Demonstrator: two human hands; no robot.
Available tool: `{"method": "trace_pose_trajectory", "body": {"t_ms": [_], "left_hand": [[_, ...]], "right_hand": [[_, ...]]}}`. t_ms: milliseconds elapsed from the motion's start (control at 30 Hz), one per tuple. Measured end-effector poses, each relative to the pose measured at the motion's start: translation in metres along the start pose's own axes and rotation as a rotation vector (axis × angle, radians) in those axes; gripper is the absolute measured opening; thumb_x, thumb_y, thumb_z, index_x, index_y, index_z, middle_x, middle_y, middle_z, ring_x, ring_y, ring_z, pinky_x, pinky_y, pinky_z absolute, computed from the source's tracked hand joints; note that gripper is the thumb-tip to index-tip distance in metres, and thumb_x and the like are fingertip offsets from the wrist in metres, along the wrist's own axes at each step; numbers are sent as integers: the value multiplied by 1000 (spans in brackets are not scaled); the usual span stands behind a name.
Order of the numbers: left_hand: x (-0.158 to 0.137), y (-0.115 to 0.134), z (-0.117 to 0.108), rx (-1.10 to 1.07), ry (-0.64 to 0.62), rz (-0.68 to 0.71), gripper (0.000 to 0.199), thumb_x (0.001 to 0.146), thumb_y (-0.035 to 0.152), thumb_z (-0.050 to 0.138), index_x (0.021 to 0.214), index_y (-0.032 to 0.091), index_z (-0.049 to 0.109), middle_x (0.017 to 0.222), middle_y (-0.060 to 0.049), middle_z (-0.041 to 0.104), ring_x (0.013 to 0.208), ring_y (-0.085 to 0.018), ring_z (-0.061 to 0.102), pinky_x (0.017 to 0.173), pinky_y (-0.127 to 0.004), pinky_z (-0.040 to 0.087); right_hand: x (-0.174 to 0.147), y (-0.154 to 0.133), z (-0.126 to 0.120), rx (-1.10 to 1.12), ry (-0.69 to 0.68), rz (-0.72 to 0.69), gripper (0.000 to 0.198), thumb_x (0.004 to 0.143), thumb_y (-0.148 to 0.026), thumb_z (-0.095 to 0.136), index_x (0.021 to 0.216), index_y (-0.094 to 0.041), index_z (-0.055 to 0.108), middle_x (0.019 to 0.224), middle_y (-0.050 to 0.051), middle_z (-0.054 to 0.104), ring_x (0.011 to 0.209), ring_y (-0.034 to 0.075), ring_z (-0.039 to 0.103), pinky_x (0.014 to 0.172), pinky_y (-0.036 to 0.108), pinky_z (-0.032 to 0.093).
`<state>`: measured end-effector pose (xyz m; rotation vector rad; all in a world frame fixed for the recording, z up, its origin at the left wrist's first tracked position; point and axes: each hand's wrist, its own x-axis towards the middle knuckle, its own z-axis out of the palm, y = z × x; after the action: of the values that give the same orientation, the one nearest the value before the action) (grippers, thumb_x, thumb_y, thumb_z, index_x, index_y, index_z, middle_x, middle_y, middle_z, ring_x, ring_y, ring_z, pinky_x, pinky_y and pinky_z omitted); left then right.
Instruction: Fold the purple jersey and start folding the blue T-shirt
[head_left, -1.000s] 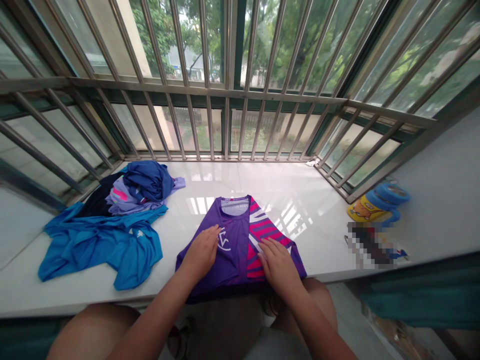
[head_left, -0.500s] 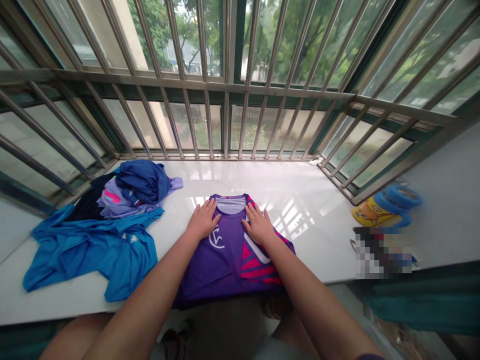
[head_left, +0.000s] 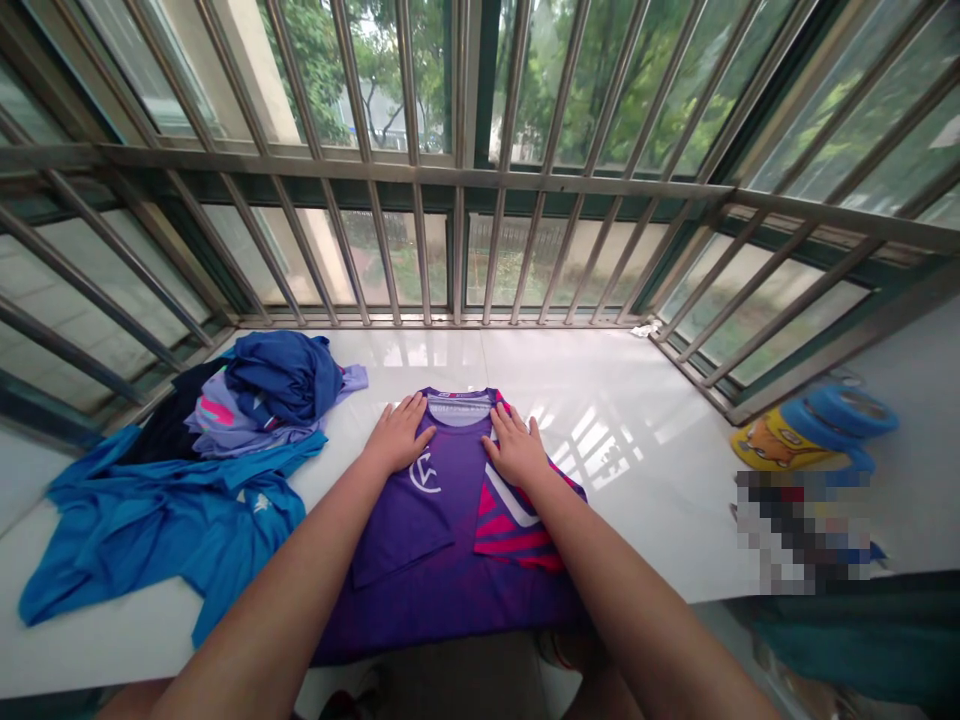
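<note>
A purple T-shirt (head_left: 465,500) with pink-red and white patterning lies on the white sill, collar toward the window. Its sleeves are folded inward over the front, and its lower part reaches the sill's near edge. My left hand (head_left: 397,432) rests flat on the shirt's left shoulder, beside a white printed logo, fingers stretched out. On the right shoulder lies my right hand (head_left: 516,446), palm down with fingers extended. Neither hand grips the cloth. Both forearms cover parts of the shirt's sides.
At the left is a heap of clothes: a bright blue shirt (head_left: 180,520), a lilac garment (head_left: 225,420) and a dark blue one (head_left: 289,375). A yellow and blue bottle (head_left: 806,430) lies at the right, near a blurred-out item (head_left: 802,535). Metal bars (head_left: 480,180) line the window.
The view has shifted slightly, showing more of the shirt's lower part at the near edge. Both hands remain flat on its shoulders.
</note>
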<state>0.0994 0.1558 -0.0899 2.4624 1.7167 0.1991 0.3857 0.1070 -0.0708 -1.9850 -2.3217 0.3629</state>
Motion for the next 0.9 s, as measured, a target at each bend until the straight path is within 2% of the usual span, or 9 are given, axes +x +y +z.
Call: {"method": "trace_pose_trajectory", "body": {"t_ms": [133,267,333,433,500,600,667,767,900], "left_hand": [[8,-3,-3,-129,36,-64,66,107,49,47,167,22,43,176,-10,38,164,-30,33,135,-57,19],[32,-9,-11,-203,107,-235,53,110,34,36,155,16,58,160,-15,60,148,-28,55,125,-44,40],[48,-14,-18,-205,111,-326,50,108,37,40,142,13,68,144,-19,70,135,-31,65,113,-42,50],[72,-20,-27,-238,69,-408,41,98,51,60,114,17,79,118,-16,81,111,-31,75,93,-36,57],[84,-22,-33,-269,29,-412,29,90,47,72,98,21,80,103,-11,83,98,-28,77,83,-32,57],[92,-23,-43,-317,-13,-369,14,84,33,76,77,21,76,84,-7,81,83,-25,76,76,-30,55],[89,-23,-52,-349,-2,-325,15,86,31,72,75,21,74,83,-6,80,83,-24,75,78,-31,55],[66,-22,-69,-391,60,-254,17,93,34,64,90,21,73,97,-6,81,96,-24,74,87,-32,56],[-11,-13,-82,-435,215,-74,20,97,40,59,102,24,71,111,-7,79,111,-26,71,102,-39,55]], "right_hand": [[9,-3,-6,-2,55,47,69,113,-57,32,173,-22,30,182,10,19,166,30,20,132,61,15],[32,2,-23,20,152,142,54,115,-45,33,161,-22,49,162,17,54,148,30,48,120,50,37],[49,6,-32,27,159,184,48,115,-43,36,150,-20,60,147,18,65,135,31,57,110,47,45],[75,9,-42,42,139,208,42,111,-49,50,133,-19,71,136,18,69,125,32,63,102,43,50],[89,9,-47,62,111,199,38,106,-50,62,124,-20,74,131,16,72,120,31,67,98,41,52],[100,7,-54,99,80,164,29,104,-44,69,115,-19,75,121,11,74,111,27,70,96,42,56],[99,7,-62,124,93,129,29,105,-43,69,119,-17,72,120,9,73,109,24,71,96,45,59],[78,10,-79,172,161,48,24,106,-36,67,120,-17,71,120,7,72,106,21,70,98,43,59],[6,16,-93,237,254,-92,16,103,-22,62,113,-21,74,115,8,72,107,21,67,102,38,54]]}}
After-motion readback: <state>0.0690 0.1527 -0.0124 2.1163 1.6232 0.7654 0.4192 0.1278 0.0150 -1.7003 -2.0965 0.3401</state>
